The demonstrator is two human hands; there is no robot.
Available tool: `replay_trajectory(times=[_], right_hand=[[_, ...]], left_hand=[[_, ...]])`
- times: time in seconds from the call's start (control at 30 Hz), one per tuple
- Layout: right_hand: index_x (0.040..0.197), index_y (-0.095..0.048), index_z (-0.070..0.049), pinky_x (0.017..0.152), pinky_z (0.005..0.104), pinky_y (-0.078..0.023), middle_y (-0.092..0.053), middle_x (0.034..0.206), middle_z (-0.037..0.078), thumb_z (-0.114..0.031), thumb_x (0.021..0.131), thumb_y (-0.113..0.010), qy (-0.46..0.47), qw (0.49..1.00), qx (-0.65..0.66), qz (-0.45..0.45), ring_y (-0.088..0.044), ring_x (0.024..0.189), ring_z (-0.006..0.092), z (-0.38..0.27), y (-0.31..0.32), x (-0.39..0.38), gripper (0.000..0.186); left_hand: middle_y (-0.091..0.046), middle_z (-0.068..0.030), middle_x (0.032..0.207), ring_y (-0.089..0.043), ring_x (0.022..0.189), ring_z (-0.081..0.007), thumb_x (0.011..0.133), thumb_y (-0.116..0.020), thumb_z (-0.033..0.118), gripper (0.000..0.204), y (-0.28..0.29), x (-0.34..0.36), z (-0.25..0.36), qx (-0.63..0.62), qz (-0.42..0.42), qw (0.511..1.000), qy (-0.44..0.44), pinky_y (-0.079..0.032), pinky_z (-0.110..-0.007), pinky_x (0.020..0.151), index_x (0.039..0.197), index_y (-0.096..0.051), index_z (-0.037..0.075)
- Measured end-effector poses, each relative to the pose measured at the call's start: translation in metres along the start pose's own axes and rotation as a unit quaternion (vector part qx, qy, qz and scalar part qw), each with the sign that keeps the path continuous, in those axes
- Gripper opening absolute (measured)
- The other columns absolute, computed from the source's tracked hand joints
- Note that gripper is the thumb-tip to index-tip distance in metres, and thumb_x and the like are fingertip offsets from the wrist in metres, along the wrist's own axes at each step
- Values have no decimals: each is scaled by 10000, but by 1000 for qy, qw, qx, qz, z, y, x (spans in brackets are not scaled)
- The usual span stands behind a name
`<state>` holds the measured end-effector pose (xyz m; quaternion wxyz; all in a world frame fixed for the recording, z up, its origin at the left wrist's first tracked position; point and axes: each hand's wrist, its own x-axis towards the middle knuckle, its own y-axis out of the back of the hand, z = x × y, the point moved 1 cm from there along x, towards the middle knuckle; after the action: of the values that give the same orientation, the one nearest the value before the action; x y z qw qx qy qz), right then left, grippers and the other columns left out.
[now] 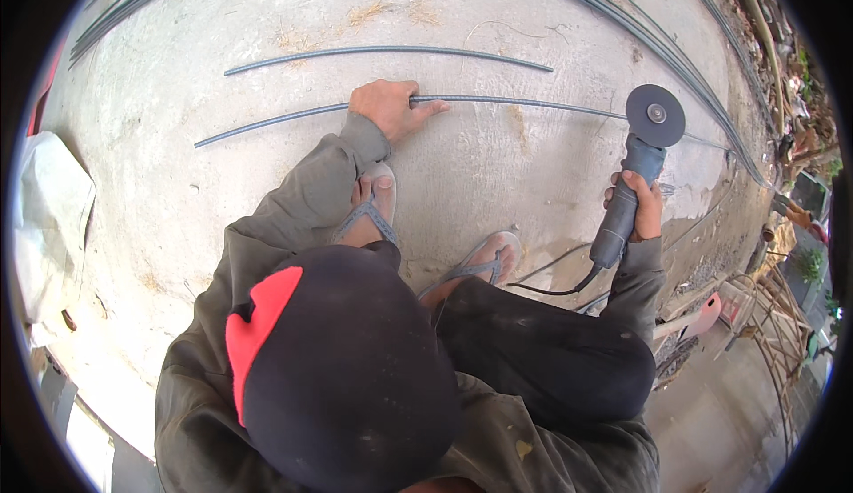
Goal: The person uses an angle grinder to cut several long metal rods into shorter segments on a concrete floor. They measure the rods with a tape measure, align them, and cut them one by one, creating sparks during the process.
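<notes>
My left hand (391,109) is closed around a long ribbed steel bar (511,100) on the concrete floor, with the thumb stretched along it to the right. In my right hand (644,207) is a dark angle grinder (613,231), gripped by its body with the head pointing away from me. Its round cutting disc (641,107) sits over the bar's right part and hides some of it. Whether the disc touches the bar, I cannot tell. A shorter steel bar (391,50) lies just beyond, roughly parallel to the held one.
Bundles of long bars (613,15) run along the far and right sides. The grinder's black cord (551,291) trails near my sandalled right foot (489,260). A whitish sheet (53,218) lies at the left. Sticks and debris (782,315) crowd the right edge.
</notes>
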<state>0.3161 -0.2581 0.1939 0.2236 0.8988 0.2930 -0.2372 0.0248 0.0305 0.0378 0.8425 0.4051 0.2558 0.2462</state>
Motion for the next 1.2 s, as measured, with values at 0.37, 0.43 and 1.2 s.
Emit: replay_trajectory(times=[0.37,0.43,1.2], right_hand=[[1406,-429,0,765,352,-507,-533,1064,106,-297,958,-674,223,942,249,22,-557,870,208,-70,175,-74,590],[1377,-466,-9,761,353,-508,-564,1062,123,-314,935,-695,238,937,238,95,-573,854,223,-70,192,-92,584],[1327,-512,-17,725,330,-573,-623,1052,116,-281,945,-722,191,911,267,251,-643,836,208,30,251,-135,509]], left_hand=[[-542,-121,518,-480,434,-213,958,-657,593,633,81,32,79,-83,89,987,-105,-400,-379,459,787,-725,-13],[-536,-156,522,-485,427,-253,990,-624,562,623,94,30,85,-38,52,990,-122,-415,-403,470,792,-720,-21],[-530,-102,549,-500,501,-215,1022,-592,542,617,121,45,111,27,-20,987,-155,-411,-402,499,724,-641,5]])
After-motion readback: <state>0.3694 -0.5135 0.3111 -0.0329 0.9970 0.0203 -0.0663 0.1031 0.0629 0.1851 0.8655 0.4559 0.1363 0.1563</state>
